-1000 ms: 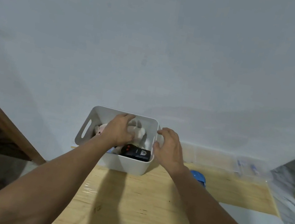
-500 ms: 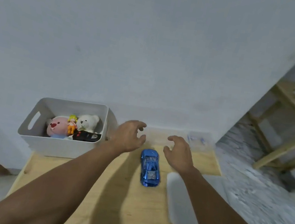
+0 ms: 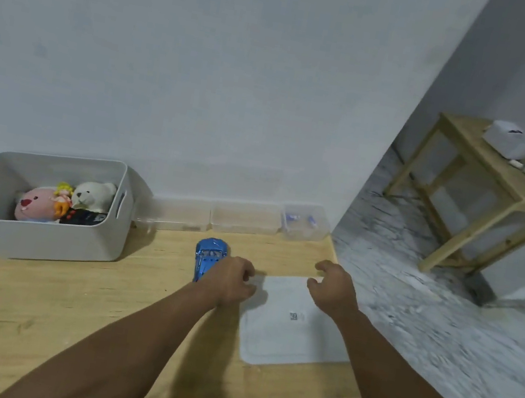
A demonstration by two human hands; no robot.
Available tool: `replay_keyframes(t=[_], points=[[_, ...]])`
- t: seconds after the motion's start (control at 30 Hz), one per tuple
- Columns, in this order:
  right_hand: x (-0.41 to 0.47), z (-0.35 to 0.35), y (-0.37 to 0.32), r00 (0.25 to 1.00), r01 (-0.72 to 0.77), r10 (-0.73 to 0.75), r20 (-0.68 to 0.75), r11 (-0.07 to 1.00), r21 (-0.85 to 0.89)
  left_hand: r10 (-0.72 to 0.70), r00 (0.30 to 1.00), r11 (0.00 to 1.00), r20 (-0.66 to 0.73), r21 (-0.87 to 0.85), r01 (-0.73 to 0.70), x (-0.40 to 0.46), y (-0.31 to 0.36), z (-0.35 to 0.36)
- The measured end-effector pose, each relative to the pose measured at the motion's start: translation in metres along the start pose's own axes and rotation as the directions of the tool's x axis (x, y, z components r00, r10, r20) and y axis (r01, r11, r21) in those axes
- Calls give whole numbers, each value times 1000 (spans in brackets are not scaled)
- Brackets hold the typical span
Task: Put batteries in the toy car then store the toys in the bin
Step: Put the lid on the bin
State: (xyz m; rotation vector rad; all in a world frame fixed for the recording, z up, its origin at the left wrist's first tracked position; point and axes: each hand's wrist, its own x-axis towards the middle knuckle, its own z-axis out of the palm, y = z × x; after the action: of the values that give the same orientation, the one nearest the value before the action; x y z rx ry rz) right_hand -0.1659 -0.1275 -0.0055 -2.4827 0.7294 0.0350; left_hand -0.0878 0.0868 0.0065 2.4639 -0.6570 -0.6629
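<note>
A blue toy car (image 3: pixel 208 255) lies on the wooden table (image 3: pixel 63 301), nose pointing away. My left hand (image 3: pixel 229 280) hovers over its near end with loosely curled fingers, hiding its rear; it holds nothing. My right hand (image 3: pixel 332 290) floats over the far edge of a white lid (image 3: pixel 290 335), fingers relaxed and empty. At the left stands the white bin (image 3: pixel 39 236) holding a pink plush (image 3: pixel 33 207), a small yellow-haired doll (image 3: pixel 61 198), a white teddy bear (image 3: pixel 93 195) and a black item (image 3: pixel 84 217).
Clear plastic boxes (image 3: pixel 243 220) line the wall behind the car; the rightmost (image 3: pixel 305 222) holds small blue-and-white pieces. The table's right edge drops to a marble floor. A second wooden table (image 3: pixel 506 184) with a white box stands at the far right.
Both hands left the bin and swung right to the car and lid. The view turned right, so the bin now sits at the left. The left hand now covers the car's rear.
</note>
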Motion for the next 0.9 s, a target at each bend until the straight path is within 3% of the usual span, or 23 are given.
replay_keyframes(t=[0.2,0.4,0.67,0.8,0.9], points=[[-11,5,44,969,-186,199,145,978,-99,-255,951,963,172,134,234,-9,14,38],[-15,15,65,955,-232,247,162,967,-104,-397,900,888,180,-171,426,-11,22,62],[-24,18,73,907,-377,385,171,923,-75,-493,857,723,152,-476,500,-17,28,68],[-28,14,77,889,-443,433,147,896,42,-475,867,645,152,-610,460,-22,27,71],[-29,4,74,862,-506,504,53,850,145,-471,877,587,96,-707,394,-25,31,71]])
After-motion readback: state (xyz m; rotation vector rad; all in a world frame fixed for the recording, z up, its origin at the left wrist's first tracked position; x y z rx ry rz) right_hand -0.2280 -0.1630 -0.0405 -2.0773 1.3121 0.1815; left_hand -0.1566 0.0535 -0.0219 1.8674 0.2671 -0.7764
